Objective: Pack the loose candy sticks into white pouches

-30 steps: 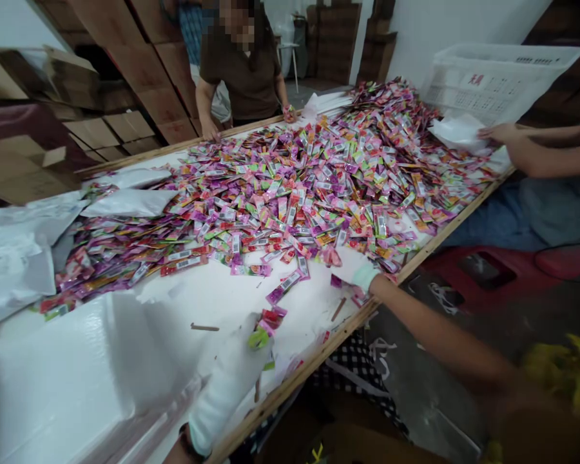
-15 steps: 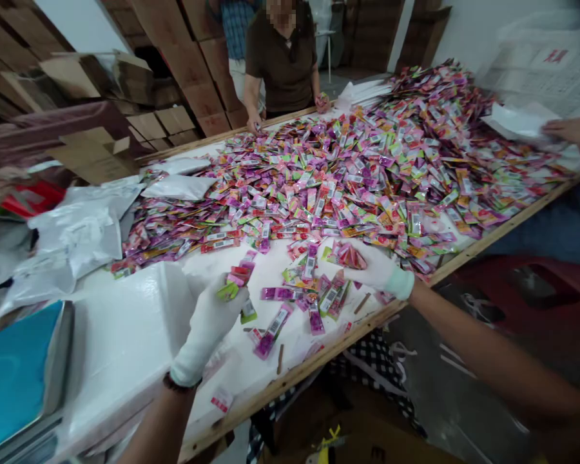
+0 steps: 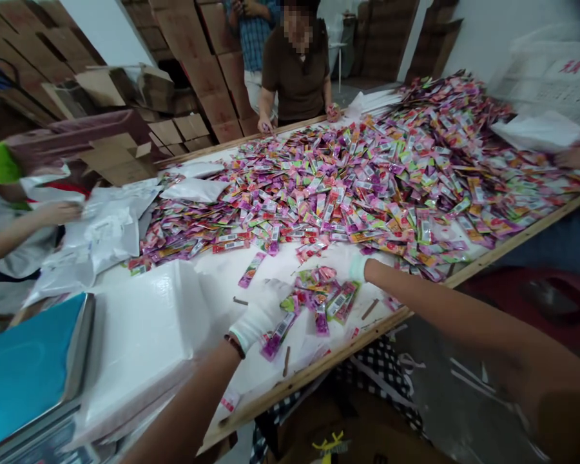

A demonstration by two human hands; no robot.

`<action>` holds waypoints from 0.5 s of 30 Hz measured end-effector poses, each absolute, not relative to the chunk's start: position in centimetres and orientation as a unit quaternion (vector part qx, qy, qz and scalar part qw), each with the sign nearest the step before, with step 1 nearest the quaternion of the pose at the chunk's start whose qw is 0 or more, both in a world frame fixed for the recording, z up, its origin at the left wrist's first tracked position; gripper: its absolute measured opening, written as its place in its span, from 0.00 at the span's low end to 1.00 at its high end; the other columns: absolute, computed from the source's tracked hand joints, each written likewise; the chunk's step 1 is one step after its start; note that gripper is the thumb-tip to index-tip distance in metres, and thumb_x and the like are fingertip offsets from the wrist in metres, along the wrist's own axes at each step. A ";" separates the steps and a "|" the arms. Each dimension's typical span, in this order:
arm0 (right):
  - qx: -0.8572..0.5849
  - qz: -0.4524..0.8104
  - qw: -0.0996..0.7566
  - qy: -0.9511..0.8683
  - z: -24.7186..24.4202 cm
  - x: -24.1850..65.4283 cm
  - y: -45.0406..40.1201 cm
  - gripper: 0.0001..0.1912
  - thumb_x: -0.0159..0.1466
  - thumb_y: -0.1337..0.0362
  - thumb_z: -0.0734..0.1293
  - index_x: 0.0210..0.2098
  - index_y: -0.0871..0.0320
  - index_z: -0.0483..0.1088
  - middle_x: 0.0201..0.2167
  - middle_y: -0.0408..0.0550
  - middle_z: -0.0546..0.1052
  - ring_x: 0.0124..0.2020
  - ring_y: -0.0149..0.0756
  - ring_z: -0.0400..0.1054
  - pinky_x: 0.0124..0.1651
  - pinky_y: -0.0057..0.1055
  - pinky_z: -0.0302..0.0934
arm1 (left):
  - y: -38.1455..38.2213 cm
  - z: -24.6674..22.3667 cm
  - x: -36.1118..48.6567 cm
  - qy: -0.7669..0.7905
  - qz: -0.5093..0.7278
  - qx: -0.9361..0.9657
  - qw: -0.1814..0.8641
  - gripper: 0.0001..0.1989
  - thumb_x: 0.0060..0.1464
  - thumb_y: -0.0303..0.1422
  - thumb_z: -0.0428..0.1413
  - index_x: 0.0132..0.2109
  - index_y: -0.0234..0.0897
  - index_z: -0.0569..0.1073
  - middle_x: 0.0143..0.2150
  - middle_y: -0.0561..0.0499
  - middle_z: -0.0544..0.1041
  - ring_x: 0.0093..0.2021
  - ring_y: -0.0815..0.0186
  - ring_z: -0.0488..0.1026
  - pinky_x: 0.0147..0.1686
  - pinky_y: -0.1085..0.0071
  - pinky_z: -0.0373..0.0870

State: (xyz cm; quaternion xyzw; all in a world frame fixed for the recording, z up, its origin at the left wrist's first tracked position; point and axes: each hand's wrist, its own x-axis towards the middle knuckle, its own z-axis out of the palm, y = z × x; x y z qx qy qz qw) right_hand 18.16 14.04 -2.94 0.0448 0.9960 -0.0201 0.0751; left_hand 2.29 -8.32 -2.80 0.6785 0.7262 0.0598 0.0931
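Note:
My left hand (image 3: 263, 308), in a white glove with a dark bracelet at the wrist, curls around small snack packets (image 3: 289, 303) at the left of a loose cluster. Its fingers look closed on them, and a green end pokes out. My right hand (image 3: 347, 261), gloved in white too, hovers over the far side of that cluster, close to a pinkish packet (image 3: 325, 273). Blur and the pale table hide its fingers. A purple packet (image 3: 279, 336) lies below my left hand, and a single packet (image 3: 252, 269) lies beyond it.
A large heap of packets (image 3: 348, 174) spreads over the wood-edged table (image 3: 270, 405). White bags (image 3: 107, 229), a stack of white sheets (image 3: 135, 335) and a blue-topped device (image 3: 26, 361) stand left. One co-worker (image 3: 294, 71) stands opposite; other people's hands show at left and right.
My left hand has moved right onto the small cluster; a packet now lies alone where it was. My right hand has shifted left over the cluster. The view has tilted slightly.

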 end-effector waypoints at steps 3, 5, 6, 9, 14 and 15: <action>0.071 -0.017 0.049 0.996 -4.3 19.5 15.0 0.14 0.57 0.64 0.67 0.42 0.57 0.77 0.46 0.55 0.75 0.49 0.49 0.68 0.51 0.39 0.59 | -9.3 -2.2 1.3 0.763 0.077 0.633 0.108 0.10 0.51 0.36 0.55 0.38 0.37 0.75 0.35 0.46 0.77 0.37 0.59 0.73 0.42 0.64 0.66; 0.079 -0.036 0.031 0.996 -4.8 20.0 15.4 0.13 0.57 0.65 0.67 0.41 0.60 0.77 0.47 0.57 0.75 0.51 0.49 0.67 0.54 0.39 0.59 | -9.5 -1.3 0.7 0.803 0.097 0.574 0.125 0.10 0.51 0.38 0.55 0.38 0.38 0.74 0.32 0.49 0.77 0.33 0.62 0.72 0.36 0.67 0.65; 0.079 -0.053 0.023 0.995 -4.9 20.0 15.6 0.12 0.57 0.65 0.68 0.41 0.60 0.77 0.47 0.58 0.76 0.52 0.49 0.67 0.55 0.39 0.58 | -9.5 -0.8 0.7 0.818 0.109 0.550 0.131 0.10 0.51 0.38 0.55 0.38 0.38 0.74 0.31 0.50 0.76 0.31 0.63 0.72 0.34 0.69 0.64; 0.066 -0.115 0.002 0.991 -4.9 19.9 15.8 0.15 0.56 0.63 0.69 0.43 0.61 0.77 0.46 0.57 0.77 0.52 0.48 0.68 0.57 0.38 0.57 | -8.8 -0.1 1.6 0.808 0.117 0.560 0.145 0.07 0.51 0.36 0.55 0.37 0.39 0.73 0.31 0.50 0.77 0.31 0.64 0.72 0.33 0.69 0.64; 0.082 -0.167 -0.024 0.982 -4.8 19.9 15.7 0.15 0.54 0.67 0.68 0.41 0.62 0.76 0.45 0.58 0.78 0.49 0.47 0.69 0.55 0.38 0.59 | -7.7 -1.5 4.7 0.748 0.018 0.656 0.099 0.11 0.52 0.29 0.53 0.42 0.37 0.76 0.41 0.41 0.78 0.41 0.55 0.73 0.44 0.60 0.64; 0.096 -0.187 -0.027 0.977 -4.8 20.2 15.8 0.14 0.54 0.68 0.68 0.39 0.62 0.76 0.44 0.57 0.78 0.48 0.46 0.70 0.54 0.37 0.60 | -7.7 -1.8 4.8 0.746 0.016 0.659 0.093 0.12 0.52 0.28 0.52 0.43 0.36 0.76 0.42 0.40 0.78 0.42 0.54 0.73 0.46 0.58 0.64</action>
